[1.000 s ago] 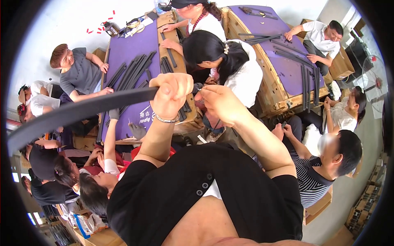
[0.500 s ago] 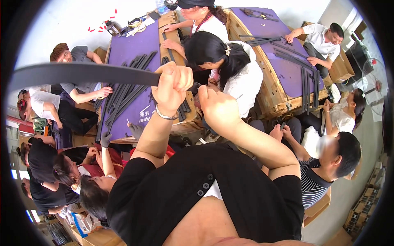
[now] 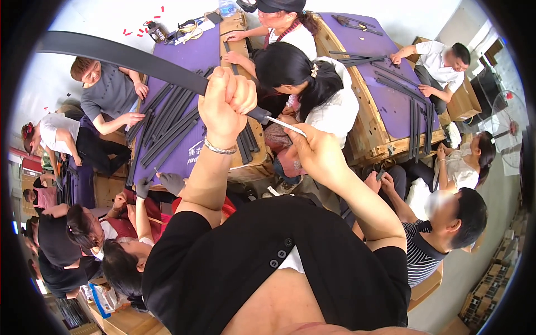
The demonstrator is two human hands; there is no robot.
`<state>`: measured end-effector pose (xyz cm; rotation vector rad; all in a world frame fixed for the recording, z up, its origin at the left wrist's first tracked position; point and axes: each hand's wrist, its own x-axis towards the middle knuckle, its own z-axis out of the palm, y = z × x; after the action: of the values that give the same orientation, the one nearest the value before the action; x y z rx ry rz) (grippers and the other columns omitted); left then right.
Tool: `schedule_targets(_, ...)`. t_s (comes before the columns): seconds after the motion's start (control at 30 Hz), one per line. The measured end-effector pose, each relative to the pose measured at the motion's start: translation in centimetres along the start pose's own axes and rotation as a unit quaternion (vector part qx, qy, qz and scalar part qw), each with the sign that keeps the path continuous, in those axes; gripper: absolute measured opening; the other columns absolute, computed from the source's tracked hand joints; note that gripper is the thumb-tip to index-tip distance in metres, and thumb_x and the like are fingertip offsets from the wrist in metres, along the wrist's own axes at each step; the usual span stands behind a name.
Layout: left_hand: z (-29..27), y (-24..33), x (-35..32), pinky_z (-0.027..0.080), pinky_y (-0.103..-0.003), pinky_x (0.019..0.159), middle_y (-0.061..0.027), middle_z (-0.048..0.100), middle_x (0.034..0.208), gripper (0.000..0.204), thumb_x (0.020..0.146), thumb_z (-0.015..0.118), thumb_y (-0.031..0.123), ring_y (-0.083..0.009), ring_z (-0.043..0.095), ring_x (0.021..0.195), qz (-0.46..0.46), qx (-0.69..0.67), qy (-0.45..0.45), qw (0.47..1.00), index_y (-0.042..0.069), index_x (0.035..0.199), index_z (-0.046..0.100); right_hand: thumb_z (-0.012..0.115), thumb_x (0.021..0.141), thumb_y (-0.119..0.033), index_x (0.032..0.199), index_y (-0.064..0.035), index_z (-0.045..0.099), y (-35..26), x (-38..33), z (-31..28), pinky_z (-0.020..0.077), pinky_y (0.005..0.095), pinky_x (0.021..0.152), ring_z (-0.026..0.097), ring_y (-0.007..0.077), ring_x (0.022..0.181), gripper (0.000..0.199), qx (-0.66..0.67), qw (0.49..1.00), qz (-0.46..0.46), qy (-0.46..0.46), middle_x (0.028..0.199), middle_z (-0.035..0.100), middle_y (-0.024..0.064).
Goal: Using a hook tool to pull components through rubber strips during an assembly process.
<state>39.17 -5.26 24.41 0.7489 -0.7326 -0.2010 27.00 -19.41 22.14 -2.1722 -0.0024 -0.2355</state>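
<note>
My left hand (image 3: 228, 106) is closed in a fist round a long black rubber-like strip (image 3: 139, 61). The strip sweeps up to the far left, and its short end sticks out to the right below my fingers. A slim pale tool (image 3: 290, 128) with a thin metal tip is pinched in my right hand (image 3: 317, 149). Its tip meets or nearly touches that short end; I cannot tell what kind of tool it is. Both hands are held up in front of my chest, above the gap before the tables.
Black strips (image 3: 177, 109) lie piled on the purple-topped table (image 3: 184, 54) ahead left. More strips (image 3: 416, 125) rest on the second purple-topped table (image 3: 385, 47) at right. Co-workers sit close on both sides, one in white (image 3: 335, 92) directly ahead. A fan (image 3: 509, 125) stands far right.
My right hand has turned and opened out from a fist-like pose, so the pale tool now shows at the strip's end. The strip's far end has swung upward; my left hand has shifted slightly left.
</note>
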Motion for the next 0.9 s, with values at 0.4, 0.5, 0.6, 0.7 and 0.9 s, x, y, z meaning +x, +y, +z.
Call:
schedule_targets(0.4, -1.1, -1.9, -0.1, 0.021, -0.023, 0.037, 0.0015, 0.028, 0.045, 0.041, 0.093, 0.035, 0.029, -0.0087, 0.025, 0.041, 0.065, 0.052, -0.149, 0.985, 0.011, 0.057, 0.029, 0.034, 0.094, -0.027, 0.1, 0.0025, 0.052, 1.4, 0.3, 1.4, 0.0511, 0.0329, 0.062, 0.06, 0.0156, 0.063, 0.035, 0.803, 0.516, 0.283, -0.09, 0.068, 0.059, 0.0044)
schedule_targets(0.5, -1.1, -1.6, 0.0, 0.021, -0.023, 0.037, 0.0013, 0.029, 0.045, 0.04, 0.093, 0.034, 0.029, -0.0089, 0.025, 0.041, 0.057, 0.055, -0.146, 0.986, 0.012, 0.057, 0.029, 0.036, 0.094, -0.023, 0.097, 0.0012, 0.052, -0.4, 0.2, 0.7, 0.0491, 0.0301, 0.056, 0.059, 0.0157, 0.059, 0.029, 0.569, 0.777, 0.252, -0.094, 0.063, 0.057, 0.0037)
schedule_targets(0.6, -0.6, -0.9, 0.4, 0.021, -0.023, 0.037, 0.0008, 0.028, 0.045, 0.04, 0.093, 0.034, 0.028, -0.0094, 0.025, 0.041, 0.015, 0.062, -0.101, 0.993, 0.011, 0.056, 0.028, 0.039, 0.093, -0.021, 0.094, 0.0004, 0.053, -1.1, -0.2, 0.3, 0.0465, 0.029, 0.05, 0.056, 0.016, 0.054, 0.025, 0.228, 0.959, 0.147, -0.087, 0.057, 0.054, 0.0037)
schedule_targets(0.7, 0.0, -0.5, 0.7, 0.018, -0.024, 0.035, 0.0008, 0.025, 0.043, 0.041, 0.092, 0.037, 0.028, -0.0095, 0.021, 0.037, -0.054, 0.044, 0.005, 0.998, 0.012, 0.055, 0.027, 0.041, 0.092, -0.02, 0.091, 0.0007, 0.052, -0.8, -1.1, -0.5, 0.0429, 0.029, 0.043, 0.05, 0.0145, 0.043, 0.024, 0.114, 0.991, 0.036, -0.06, 0.048, 0.046, 0.0024)
schedule_targets(0.9, -2.8, 2.2, 0.8, 0.014, -0.024, 0.034, 0.0022, 0.02, 0.042, 0.044, 0.092, 0.038, 0.03, -0.0085, 0.017, 0.036, -0.007, 0.049, 0.119, 0.992, 0.014, 0.053, 0.025, 0.033, 0.095, -0.022, 0.089, 0.0056, 0.053, 1.3, -3.1, -5.0, 0.0453, 0.0283, 0.043, 0.046, 0.0162, 0.036, 0.034, 0.57, 0.81, 0.114, -0.078, 0.046, 0.046, 0.0063)
